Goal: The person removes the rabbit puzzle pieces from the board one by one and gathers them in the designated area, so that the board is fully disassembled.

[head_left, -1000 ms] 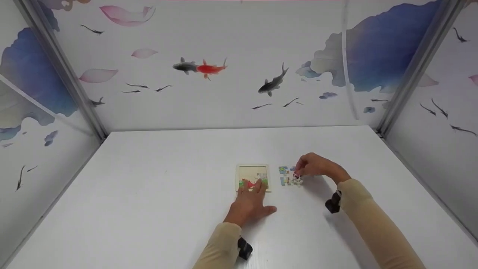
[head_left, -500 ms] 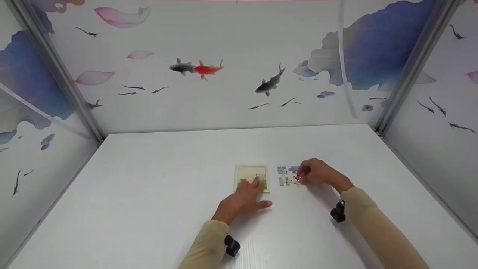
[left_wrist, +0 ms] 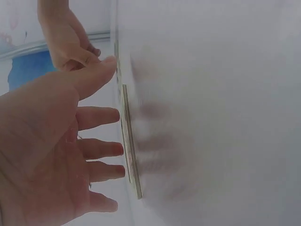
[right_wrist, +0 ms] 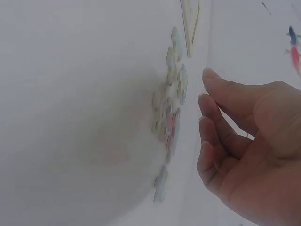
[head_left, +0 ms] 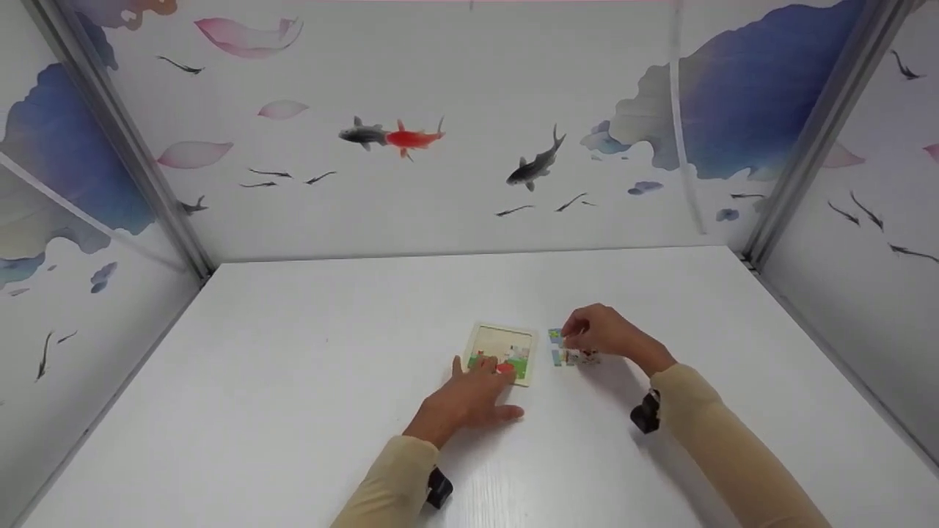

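Note:
A square wooden puzzle frame (head_left: 535,352) lies slightly turned on the table; colourful picture pieces (head_left: 522,353) fill its near part, while bare wood shows in the far part. Across its near edge spreads my left hand (head_left: 468,397), fingers extended onto the puzzle and thumb out to the right; in the left wrist view the fingertips meet the frame's edge (left_wrist: 132,153). Loose jigsaw pieces (head_left: 565,358) lie flat just right of the frame. Over them hovers my right hand (head_left: 607,331), fingers bent. The right wrist view shows a gap between thumb and index finger, with no piece visible there.
The white table (head_left: 330,381) is enclosed by white panels (head_left: 469,198) printed with fish and petals at the back and both sides. Dark wrist cameras (head_left: 645,413) sit under both sleeves.
My right hand has shifted left over the loose pieces, covering some of the upper ones. The puzzle frame has turned slightly clockwise, and my left hand has slid a little to the left.

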{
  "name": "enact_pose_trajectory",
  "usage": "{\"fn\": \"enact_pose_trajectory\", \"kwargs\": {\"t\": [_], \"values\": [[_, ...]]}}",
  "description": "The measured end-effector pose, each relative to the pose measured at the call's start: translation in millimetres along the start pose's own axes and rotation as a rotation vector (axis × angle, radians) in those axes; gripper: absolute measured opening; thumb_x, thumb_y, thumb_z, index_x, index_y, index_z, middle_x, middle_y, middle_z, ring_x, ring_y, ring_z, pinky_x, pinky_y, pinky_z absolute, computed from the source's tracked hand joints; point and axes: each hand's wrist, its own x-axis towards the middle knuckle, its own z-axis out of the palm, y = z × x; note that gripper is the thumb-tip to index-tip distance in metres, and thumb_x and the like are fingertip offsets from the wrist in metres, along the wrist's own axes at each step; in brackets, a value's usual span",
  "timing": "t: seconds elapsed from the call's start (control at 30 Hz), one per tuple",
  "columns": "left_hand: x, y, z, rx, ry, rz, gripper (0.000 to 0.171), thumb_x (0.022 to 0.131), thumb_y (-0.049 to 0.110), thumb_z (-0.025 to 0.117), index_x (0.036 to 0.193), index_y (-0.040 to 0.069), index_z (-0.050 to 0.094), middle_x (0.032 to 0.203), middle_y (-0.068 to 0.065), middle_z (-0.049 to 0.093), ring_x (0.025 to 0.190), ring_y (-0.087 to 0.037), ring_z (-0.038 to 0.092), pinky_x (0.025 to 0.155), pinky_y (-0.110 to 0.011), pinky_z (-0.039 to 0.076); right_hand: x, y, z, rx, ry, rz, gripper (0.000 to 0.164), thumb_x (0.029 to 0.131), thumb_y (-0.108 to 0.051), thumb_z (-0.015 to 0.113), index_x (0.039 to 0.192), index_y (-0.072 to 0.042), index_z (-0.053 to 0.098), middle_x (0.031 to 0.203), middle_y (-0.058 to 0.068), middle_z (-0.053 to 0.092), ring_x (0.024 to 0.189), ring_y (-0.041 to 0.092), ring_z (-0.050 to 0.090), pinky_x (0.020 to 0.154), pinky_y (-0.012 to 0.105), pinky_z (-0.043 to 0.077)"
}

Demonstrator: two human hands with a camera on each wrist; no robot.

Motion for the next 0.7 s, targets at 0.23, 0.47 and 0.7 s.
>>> {"fn": "enact_pose_trajectory", "kwargs": {"t": [0.23,0.47,0.7], "values": [[-0.6,-0.7,-6.4,0.029,-0.072,-0.016,0.075,0.091,0.056,0.065,0.155,0.028,0.039,0.165,-0.012,0.030,0.155,-0.030,0.024,0.125,-0.060,0.010,12,-27,22,0.011,0.009,0.018,0.019,0.093,-0.013,0.071,0.110,-0.004,0.071,0.104,0.010,0.069,0.089,0.018,0.059,0.083,0.033,0.053],[1.3,-1.9,-10.7,0.089,-0.080,-0.005,0.075,0.091,0.058,0.065,0.155,0.031,0.038,0.164,-0.011,0.029,0.154,-0.032,0.025,0.125,-0.057,0.018,23,-43,42,-0.037,0.021,-0.001,0.021,0.091,-0.015,0.073,0.110,-0.005,0.072,0.109,0.012,0.066,0.099,0.024,0.059,0.093,0.043,0.051],[0.3,-9.6,-8.7,0.081,-0.084,0.074,0.076,0.092,0.057,0.064,0.157,0.031,0.034,0.165,-0.002,0.027,0.155,-0.029,0.020,0.122,-0.056,0.027,27,-44,50,-0.086,0.015,-0.038,0.021,0.090,-0.012,0.074,0.108,-0.003,0.071,0.106,0.014,0.065,0.102,0.027,0.059,0.096,0.046,0.049]]}}
